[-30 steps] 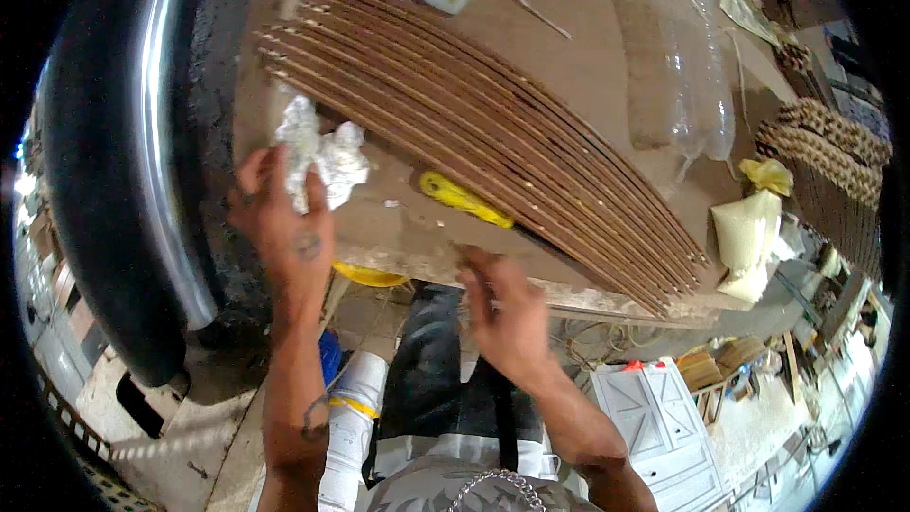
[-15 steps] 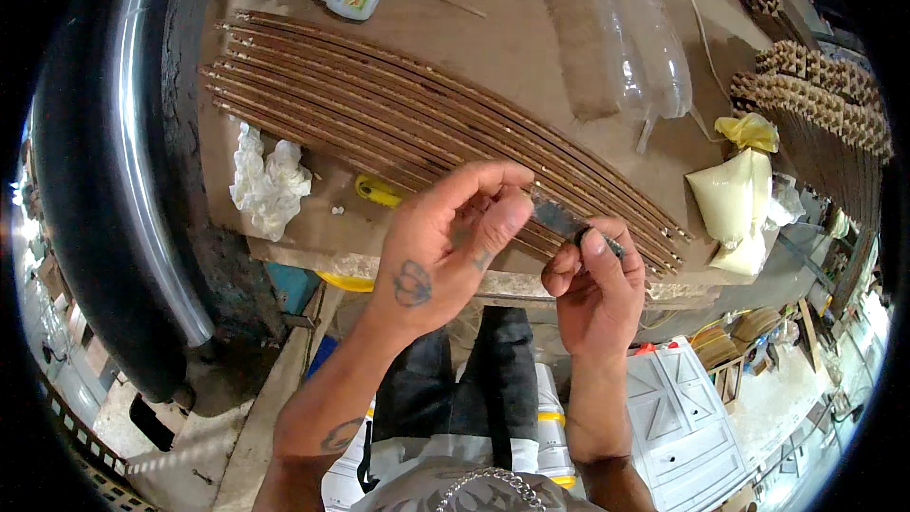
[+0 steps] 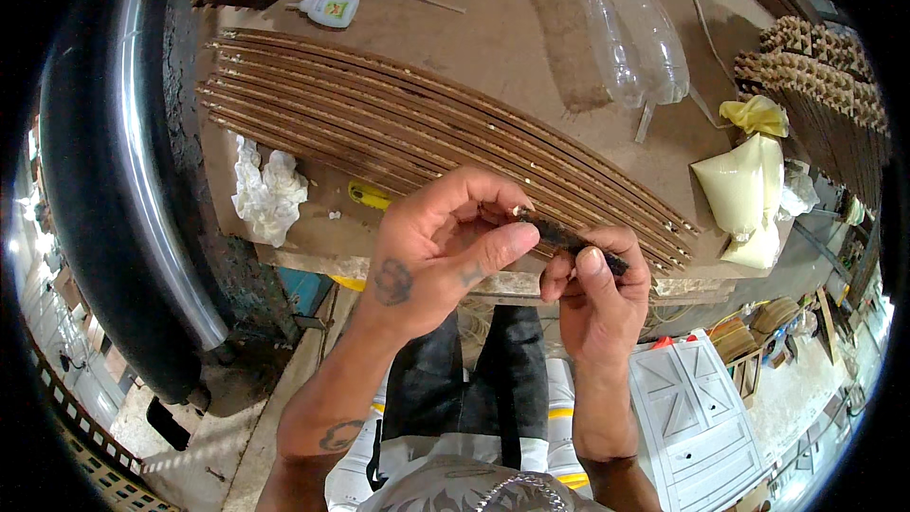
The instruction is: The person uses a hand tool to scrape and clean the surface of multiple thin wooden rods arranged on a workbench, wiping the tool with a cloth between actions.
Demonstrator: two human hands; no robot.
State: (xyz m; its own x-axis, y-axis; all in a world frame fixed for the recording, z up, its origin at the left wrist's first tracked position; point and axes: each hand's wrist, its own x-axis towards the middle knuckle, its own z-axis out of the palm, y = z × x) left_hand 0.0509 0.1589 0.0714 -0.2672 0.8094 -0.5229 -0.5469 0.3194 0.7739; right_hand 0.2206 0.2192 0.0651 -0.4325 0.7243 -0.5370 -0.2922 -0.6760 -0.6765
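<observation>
"What are the hands doing?"

"The left hand (image 3: 431, 251) is bending, thumb and finger almost meeting, and pinching the ten o'clock end of a thin flat dark strip (image 3: 559, 235). The right hand (image 3: 604, 299) is curling in and pinching the four o'clock end."

"Where's the strip?"

"It's hanging between them, in front of the long thin brown boards (image 3: 379, 123)."

"How should you be holding it?"

"Softly, I'm thinking, and minding the edges, because it could be sharp."

"What's holding stuff?"

"From the strip, a plump pale yellow bag (image 3: 735, 185) is sitting at two o'clock, with something pale filling it. A long clear plastic container (image 3: 654, 47) is lying at one. A small white plastic bottle (image 3: 329, 9) is lying between ten and eleven. I'm not seeing what's inside those two."
</observation>
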